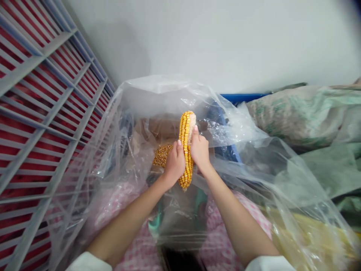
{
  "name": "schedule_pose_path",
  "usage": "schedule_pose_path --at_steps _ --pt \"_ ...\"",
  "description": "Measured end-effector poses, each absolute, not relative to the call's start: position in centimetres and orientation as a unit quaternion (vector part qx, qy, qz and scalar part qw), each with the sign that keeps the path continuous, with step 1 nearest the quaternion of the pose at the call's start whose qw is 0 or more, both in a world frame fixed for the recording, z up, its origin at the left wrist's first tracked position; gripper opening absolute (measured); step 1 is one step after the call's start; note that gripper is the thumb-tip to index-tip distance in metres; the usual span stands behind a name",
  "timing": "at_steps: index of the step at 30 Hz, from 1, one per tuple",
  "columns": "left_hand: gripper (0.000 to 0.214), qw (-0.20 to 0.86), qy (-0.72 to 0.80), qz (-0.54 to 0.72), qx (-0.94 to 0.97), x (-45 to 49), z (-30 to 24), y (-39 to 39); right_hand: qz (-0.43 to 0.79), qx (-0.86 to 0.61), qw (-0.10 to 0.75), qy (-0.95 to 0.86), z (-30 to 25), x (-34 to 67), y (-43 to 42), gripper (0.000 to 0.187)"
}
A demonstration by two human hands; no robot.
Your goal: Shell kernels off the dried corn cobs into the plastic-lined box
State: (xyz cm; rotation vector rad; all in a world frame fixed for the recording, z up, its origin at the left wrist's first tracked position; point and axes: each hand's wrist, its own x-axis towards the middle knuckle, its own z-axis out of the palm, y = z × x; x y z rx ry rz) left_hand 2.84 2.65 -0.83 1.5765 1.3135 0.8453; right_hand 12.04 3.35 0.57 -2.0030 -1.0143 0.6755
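An ear of corn stands nearly upright between my two hands, over a box lined with clear plastic. Yellow kernels cover most of it, while a pale bare strip of cob shows along its upper right side. My left hand is closed round the ear's left side, thumb pointing up along the kernels. On the other side my right hand grips it too, its thumb against the bare strip. Loose corn kernels lie in a heap below, just beyond my left hand. The fingers behind the ear are hidden.
The clear plastic sheet spreads widely round the box and over my lap. A slatted grey crate with red behind it rises on the left. On the right lie white-green sacks beside a blue crate rim. A white wall stands behind.
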Motion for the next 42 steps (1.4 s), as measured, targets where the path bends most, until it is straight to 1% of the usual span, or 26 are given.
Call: schedule_pose_path --at_steps 4,5,6,9,10,13,15,16,20,23,26,28,30,33,36,42 --pt "0.048 0.561 0.485 0.366 0.563 2.7 0.2 3.5 0.373 -0.727 0.41 -0.405 1.5 14.2 3.7 0.079" --pt "0.049 0.576 0.483 0.364 0.55 2.6 0.4 3.7 0.377 -0.722 0.407 -0.413 1.9 14.7 3.6 0.08" --pt "0.049 0.579 0.487 0.362 0.544 2.4 0.5 3.9 0.356 -0.732 0.403 -0.418 2.2 15.2 3.5 0.079" --pt "0.05 0.533 0.512 0.366 0.565 2.0 0.6 4.2 0.256 -0.778 0.395 -0.416 3.0 15.1 2.9 0.074" --pt "0.049 0.506 0.52 0.367 0.582 1.9 0.5 4.1 0.25 -0.777 0.391 -0.424 3.1 14.7 2.7 0.073" --pt "0.042 0.417 0.534 0.344 0.65 1.9 0.3 3.7 0.295 -0.764 0.347 -0.458 2.8 12.7 2.4 0.072" --pt "0.037 0.379 0.536 0.318 0.684 2.0 0.3 3.2 0.295 -0.782 0.32 -0.446 2.5 11.6 2.5 0.072" --pt "0.036 0.37 0.538 0.309 0.692 2.1 0.3 3.0 0.288 -0.79 0.319 -0.437 2.3 11.3 2.5 0.072" --pt "0.037 0.385 0.54 0.305 0.684 2.2 0.5 2.6 0.274 -0.775 0.347 -0.452 2.0 11.3 2.4 0.071" --pt "0.04 0.42 0.53 0.313 0.666 2.0 0.6 2.7 0.27 -0.774 0.336 -0.463 2.0 12.1 2.5 0.072" --pt "0.043 0.446 0.511 0.323 0.66 1.7 0.8 3.0 0.313 -0.755 0.339 -0.465 2.3 12.7 2.8 0.075" --pt "0.043 0.422 0.513 0.309 0.681 1.6 1.0 3.1 0.372 -0.721 0.363 -0.458 2.3 12.7 2.9 0.078" --pt "0.041 0.369 0.531 0.27 0.714 1.5 1.2 3.1 0.394 -0.711 0.382 -0.44 2.0 12.3 2.8 0.079" --pt "0.038 0.316 0.558 0.211 0.737 1.7 1.2 2.8 0.332 -0.767 0.372 -0.404 1.3 11.2 2.5 0.076" --pt "0.037 0.304 0.571 0.208 0.734 2.0 1.0 2.6 0.281 -0.79 0.361 -0.408 0.8 10.6 2.5 0.072" --pt "0.038 0.329 0.571 0.234 0.715 2.1 0.5 2.6 0.283 -0.782 0.372 -0.412 0.9 10.8 2.6 0.069"
